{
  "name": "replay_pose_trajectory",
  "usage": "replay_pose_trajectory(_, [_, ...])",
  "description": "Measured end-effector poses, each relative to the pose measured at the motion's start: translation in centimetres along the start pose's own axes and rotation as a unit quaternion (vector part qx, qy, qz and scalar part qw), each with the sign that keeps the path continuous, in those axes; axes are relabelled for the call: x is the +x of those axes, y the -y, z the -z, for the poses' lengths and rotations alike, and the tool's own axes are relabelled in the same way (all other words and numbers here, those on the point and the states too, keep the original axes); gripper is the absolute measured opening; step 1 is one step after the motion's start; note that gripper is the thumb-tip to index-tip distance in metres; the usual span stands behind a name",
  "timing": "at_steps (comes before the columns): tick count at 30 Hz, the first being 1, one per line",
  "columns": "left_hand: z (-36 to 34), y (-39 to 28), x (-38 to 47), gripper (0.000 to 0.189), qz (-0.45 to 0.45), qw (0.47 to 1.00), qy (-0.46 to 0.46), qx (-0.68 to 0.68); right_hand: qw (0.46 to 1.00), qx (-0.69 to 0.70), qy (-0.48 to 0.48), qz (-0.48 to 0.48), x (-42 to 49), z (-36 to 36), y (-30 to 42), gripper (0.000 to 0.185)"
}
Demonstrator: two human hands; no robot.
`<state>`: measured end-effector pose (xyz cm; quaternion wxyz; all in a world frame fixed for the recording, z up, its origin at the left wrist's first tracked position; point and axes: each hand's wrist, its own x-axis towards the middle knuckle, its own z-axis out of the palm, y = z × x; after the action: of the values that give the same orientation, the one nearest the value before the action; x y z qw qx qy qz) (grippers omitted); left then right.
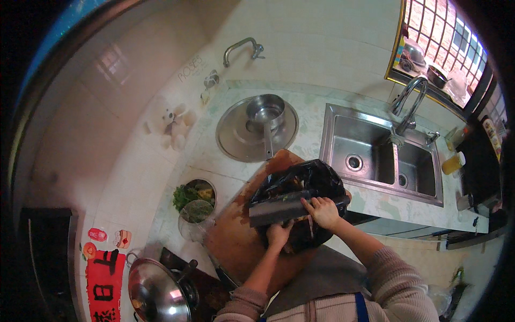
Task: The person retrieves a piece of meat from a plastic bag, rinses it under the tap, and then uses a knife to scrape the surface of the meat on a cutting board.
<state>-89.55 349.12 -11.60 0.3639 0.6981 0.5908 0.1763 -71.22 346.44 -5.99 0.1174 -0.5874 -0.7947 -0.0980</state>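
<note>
My right hand (324, 211) grips the handle of a wide-bladed cleaver (277, 210). The blade points to the left, over an open black plastic bag (322, 177). My left hand (279, 234) is at the blade's lower edge, its fingertips partly hidden behind it; whether it holds anything there is unclear. Brownish pieces of food (295, 183) show inside the bag, too small and shaded to name. Under the bag lies a wet wooden cutting board (237, 225).
A steel saucepan (265, 110) rests on a round metal lid (231, 137). The double sink (358, 141) is to the right. Leafy greens (185, 197) fill a bowl beside a mesh strainer (197, 211). A lidded wok (159, 292) is at lower left. A jar (453, 163) stands past the sink.
</note>
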Motion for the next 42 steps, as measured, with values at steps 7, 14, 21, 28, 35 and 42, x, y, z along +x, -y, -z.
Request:
replay_pose_trajectory(7, [0.6,0.3,-1.6,0.040,-0.023,0.999,-0.035,-0.024,0.997,0.059,0.006,-0.045,-1.5,1.2,1.5,0.045])
replay_pose_trajectory(14, [0.4,1.3,-0.5,0.045,0.007,0.997,-0.017,-0.068,0.973,0.151,0.009,-0.174,-1.5,3.8,2.2,0.037])
replay_pose_trajectory(21, [-0.2,2.5,2.4,0.049,0.064,0.997,-0.014,-0.030,0.934,0.231,-0.040,-0.268,-2.5,3.9,2.2,0.028])
replay_pose_trajectory(28, [0.3,-0.6,0.9,0.044,0.080,0.995,-0.053,-0.031,0.941,0.219,-0.025,-0.257,-3.5,3.6,1.6,0.023])
replay_pose_trajectory(35, [0.2,-0.6,-0.6,0.051,0.071,0.993,-0.079,-0.047,0.976,0.152,0.001,-0.153,-2.4,4.4,1.2,0.025])
replay_pose_trajectory(42, [0.6,-0.5,-1.2,0.048,0.056,0.994,-0.080,-0.051,0.987,0.120,0.028,-0.100,-1.6,2.7,-0.1,0.027])
